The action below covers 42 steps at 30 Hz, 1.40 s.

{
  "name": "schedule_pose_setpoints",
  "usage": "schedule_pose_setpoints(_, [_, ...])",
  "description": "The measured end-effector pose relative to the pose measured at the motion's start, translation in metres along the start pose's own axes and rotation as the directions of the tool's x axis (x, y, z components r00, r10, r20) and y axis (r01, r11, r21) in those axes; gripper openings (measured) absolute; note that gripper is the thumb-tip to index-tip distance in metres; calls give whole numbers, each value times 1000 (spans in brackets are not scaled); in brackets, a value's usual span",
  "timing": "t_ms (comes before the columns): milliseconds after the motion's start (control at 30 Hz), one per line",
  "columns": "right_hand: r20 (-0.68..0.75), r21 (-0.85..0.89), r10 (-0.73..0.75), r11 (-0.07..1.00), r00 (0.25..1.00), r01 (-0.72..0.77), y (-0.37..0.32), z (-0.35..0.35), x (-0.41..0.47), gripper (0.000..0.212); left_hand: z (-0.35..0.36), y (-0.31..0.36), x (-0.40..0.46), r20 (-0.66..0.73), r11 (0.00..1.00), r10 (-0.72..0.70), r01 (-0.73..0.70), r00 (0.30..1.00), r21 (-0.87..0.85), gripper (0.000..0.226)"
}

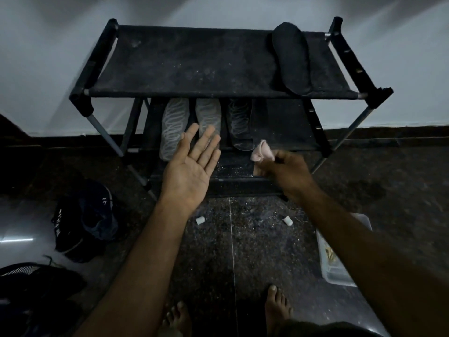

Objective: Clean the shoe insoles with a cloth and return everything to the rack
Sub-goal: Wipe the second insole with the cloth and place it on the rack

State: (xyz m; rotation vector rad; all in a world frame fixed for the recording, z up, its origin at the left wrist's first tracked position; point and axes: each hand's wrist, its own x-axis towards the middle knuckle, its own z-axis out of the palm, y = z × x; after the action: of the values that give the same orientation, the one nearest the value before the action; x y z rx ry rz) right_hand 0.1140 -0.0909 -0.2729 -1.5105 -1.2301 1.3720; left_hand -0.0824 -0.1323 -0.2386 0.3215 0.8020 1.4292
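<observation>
Head view, looking down on a two-tier black shoe rack [218, 64] set against a pale wall. Left hand [192, 166] held palm up with fingers straight and apart, holding nothing, hovering in front of the lower shelf. Right hand [286, 170] curled around a pink cloth [261, 154], bunched and sticking out past the knuckles, close to the front edge of the lower shelf. Black insole [292, 59] lying flat at the right end of the top shelf, heel slightly overhanging the front rail. On the lower shelf, two pale insoles [175, 127] side by side and a dark insole [239, 122] to their right, all with patterned faces up. Dark shoes [90, 217] on the floor at left, off the rack; clear plastic container [337, 259] on the floor at right, partly hidden by the right forearm.

Step in hand, as judged: taking up the next insole for wiping. Best done by sliding the flat left hand under a pale insole and lifting it free of its neighbour, then supporting it along its length while wiping heel to toe with a fresh fold of cloth. Firm backing needed, since a thin insole will likely flex under pressure. Shoes not yet returned to the rack.
</observation>
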Motion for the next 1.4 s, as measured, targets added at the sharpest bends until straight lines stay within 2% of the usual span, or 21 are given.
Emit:
schedule_pose_setpoints(67, [-22,151,153,977,988,-148,19,17,22,8,-1,1,1,0,1000,1,-1,1000,1,38])
schedule_pose_setpoints(133, [-52,230,233,949,971,-216,26,32,42,11,-3,2,1,-3,1000,5,-5,1000,-3,39])
schedule_pose_setpoints(233, [-48,363,316,889,947,-279,24,49,63,15,-7,4,3,-16,1000,10,-10,1000,-7,41])
schedule_pose_setpoints(433, [-46,487,398,809,916,-327,18,63,87,16,-15,8,4,-26,1000,18,-18,999,0,43])
schedule_pose_setpoints(567, [-116,504,410,809,905,-302,17,67,89,22,-16,8,4,-20,1000,14,-14,1000,0,41])
schedule_pose_setpoints(667, [-109,499,409,811,906,-306,17,63,91,22,-14,6,3,-22,1000,15,-15,1000,12,40])
schedule_pose_setpoints(767, [-99,570,495,739,863,-358,13,59,95,18,-13,6,1,-13,1000,16,-16,1000,23,40])
schedule_pose_setpoints(933, [-128,415,493,815,861,-405,12,59,91,20,-14,7,2,-9,1000,22,-22,1000,21,41])
schedule_pose_setpoints(1333, [-25,351,483,824,875,-444,4,60,86,5,-16,7,2,-12,1000,22,-22,1000,18,40])
schedule_pose_setpoints(1400, [-28,380,488,812,873,-442,3,62,85,13,-16,7,2,-6,1000,24,-24,1000,20,39])
